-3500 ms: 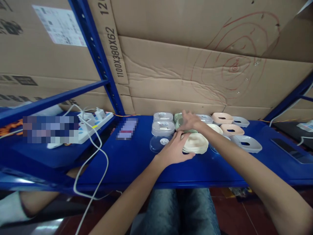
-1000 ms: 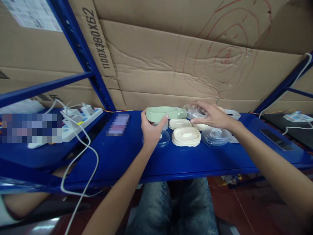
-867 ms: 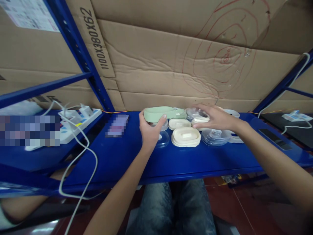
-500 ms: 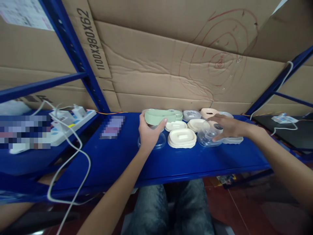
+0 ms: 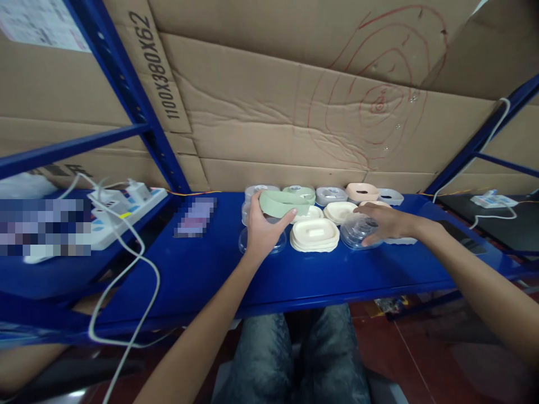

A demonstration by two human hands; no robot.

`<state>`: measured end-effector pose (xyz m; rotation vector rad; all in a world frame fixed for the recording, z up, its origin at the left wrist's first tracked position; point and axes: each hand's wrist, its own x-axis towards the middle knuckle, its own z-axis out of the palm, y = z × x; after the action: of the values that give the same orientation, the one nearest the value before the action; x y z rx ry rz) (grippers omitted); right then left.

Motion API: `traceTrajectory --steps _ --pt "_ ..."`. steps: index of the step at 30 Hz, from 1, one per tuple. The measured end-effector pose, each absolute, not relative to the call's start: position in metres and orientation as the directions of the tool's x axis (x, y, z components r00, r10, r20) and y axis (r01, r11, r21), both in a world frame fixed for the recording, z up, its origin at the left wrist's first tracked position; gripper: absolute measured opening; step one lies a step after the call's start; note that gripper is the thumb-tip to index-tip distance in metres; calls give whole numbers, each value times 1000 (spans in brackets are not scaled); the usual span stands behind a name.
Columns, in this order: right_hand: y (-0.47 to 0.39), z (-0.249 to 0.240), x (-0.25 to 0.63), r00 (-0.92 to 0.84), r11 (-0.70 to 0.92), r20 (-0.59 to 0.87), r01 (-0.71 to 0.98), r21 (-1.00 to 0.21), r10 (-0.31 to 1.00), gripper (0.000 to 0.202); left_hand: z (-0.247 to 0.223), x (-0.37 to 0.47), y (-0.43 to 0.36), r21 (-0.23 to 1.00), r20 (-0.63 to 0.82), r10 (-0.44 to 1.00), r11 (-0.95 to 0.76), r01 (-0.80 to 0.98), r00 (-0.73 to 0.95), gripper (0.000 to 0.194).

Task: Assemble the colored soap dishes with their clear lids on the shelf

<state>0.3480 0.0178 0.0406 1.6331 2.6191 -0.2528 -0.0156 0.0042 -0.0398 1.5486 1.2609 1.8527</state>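
Observation:
A pale green oval ring-like part [image 5: 280, 203] is held up by my left hand [image 5: 264, 227], thumb on its near side. Under that hand lies a clear lid [image 5: 275, 244]. My right hand [image 5: 385, 221] has its fingers around the clear plastic pieces [image 5: 356, 231] at the right of the front row; whether it grips one is hard to tell. Between my hands sits a stack of cream trays [image 5: 314, 234], with more cream pieces [image 5: 340, 213] behind. At the back stand a green container [image 5: 300, 194], a grey one [image 5: 331, 196] and a peach one [image 5: 361, 192].
The blue shelf [image 5: 189, 280] carries a blurred phone-like object [image 5: 196, 217] at left. A power strip [image 5: 126, 221] and white cable [image 5: 155, 280] lie further left. Blue posts stand on both sides, with a cardboard wall [image 5: 261, 112] behind.
My left hand has moved slightly right with the green part. My right hand has lowered the clear piece it was holding onto the clear stack.

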Motion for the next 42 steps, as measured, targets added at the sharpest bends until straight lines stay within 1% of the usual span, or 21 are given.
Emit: traceTrajectory --steps 7,13,18,26,30,36,38,42 --pt "18 38 344 -345 336 -200 938 -82 917 127 -41 -16 5 840 542 787 -489 236 -295 77" --pt "18 39 342 -338 335 -205 941 -49 919 130 -40 -16 5 837 545 789 -489 247 -285 76" --pt "21 39 336 -374 369 -210 927 -66 903 136 -42 -16 6 839 543 787 -493 230 -293 78" --pt "17 41 323 -435 425 -168 900 -95 885 127 -44 -16 7 834 551 783 -503 228 -289 77" --pt "17 38 323 -457 450 -171 890 -80 873 127 -44 -17 8 836 546 789 -491 246 -283 78" --pt "10 44 312 -459 457 -185 888 -54 869 128 -43 -16 7 813 579 775 -526 248 -253 73" --pt "6 48 307 -449 446 -187 893 -60 874 127 -44 -17 8 815 579 779 -541 207 -243 73" --pt "1 50 304 -453 445 -166 891 -88 876 126 -44 -18 11 832 547 808 -554 32 -219 71"
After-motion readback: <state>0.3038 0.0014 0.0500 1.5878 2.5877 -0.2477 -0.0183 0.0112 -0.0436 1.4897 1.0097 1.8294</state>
